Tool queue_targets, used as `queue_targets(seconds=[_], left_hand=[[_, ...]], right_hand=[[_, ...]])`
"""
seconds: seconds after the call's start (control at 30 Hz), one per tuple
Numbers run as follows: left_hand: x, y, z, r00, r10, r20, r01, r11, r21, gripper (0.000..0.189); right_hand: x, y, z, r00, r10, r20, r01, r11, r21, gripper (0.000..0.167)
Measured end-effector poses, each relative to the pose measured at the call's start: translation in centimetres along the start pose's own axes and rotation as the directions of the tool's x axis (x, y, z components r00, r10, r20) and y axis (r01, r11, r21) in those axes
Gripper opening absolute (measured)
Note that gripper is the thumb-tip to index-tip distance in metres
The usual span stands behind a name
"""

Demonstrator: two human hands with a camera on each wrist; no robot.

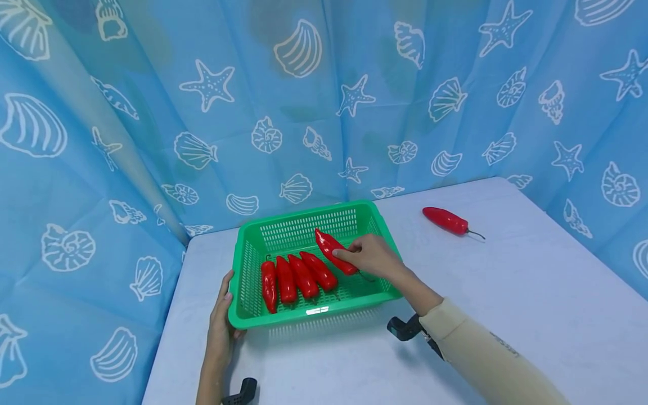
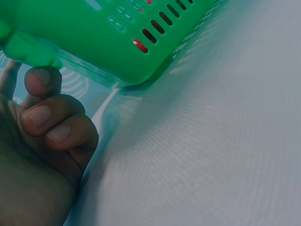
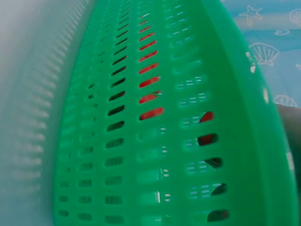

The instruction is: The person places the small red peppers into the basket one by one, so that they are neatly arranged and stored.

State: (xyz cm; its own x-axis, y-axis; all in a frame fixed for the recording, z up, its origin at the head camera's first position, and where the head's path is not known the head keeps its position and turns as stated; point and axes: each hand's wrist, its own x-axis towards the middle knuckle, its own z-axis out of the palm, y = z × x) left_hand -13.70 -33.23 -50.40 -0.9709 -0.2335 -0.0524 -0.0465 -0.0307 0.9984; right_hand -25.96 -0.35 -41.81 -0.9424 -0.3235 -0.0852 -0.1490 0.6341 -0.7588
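My right hand (image 1: pixel 373 256) pinches a glossy red pepper (image 1: pixel 329 246) between thumb and fingers, inside the right half of a green plastic basket (image 1: pixel 283 322). The pepper's tip points up and left, its stem toward the lower right. Several red peppers (image 1: pixel 302 277) lie side by side in the basket's left half. At the basket's left rim, my left hand (image 1: pixel 219 320) grips the edge. The left wrist view shows curled fingers (image 2: pixel 59 115) below the green rim. In the right wrist view the slotted basket wall (image 3: pixel 141 141) hides most of the right hand, and red shows through its slots.
One more red pepper (image 1: pixel 446 220) with a thin stem lies on the white tablecloth (image 1: pixel 506 292), right of the basket. A blue curtain (image 1: pixel 324 101) with white shell and starfish prints hangs behind the table and along both sides.
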Motion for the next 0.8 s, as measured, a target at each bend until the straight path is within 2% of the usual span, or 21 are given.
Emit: queue_targets(seconds=[0.53,0.8], left_hand=[[0.1,0.0,0.0,1.0,0.012,0.01,-0.013,1.0,0.015,0.05],[0.0,0.2,-0.1,1.0,0.003,0.003,-0.003,1.0,0.026,0.05]], right_hand=[[0.5,0.5,1.1,0.998,0.068,0.015,-0.067,0.997,-0.045,0.038],[0.9,0.7,1.6,0.997,0.072,0.029,-0.069,0.994,-0.09,0.048]])
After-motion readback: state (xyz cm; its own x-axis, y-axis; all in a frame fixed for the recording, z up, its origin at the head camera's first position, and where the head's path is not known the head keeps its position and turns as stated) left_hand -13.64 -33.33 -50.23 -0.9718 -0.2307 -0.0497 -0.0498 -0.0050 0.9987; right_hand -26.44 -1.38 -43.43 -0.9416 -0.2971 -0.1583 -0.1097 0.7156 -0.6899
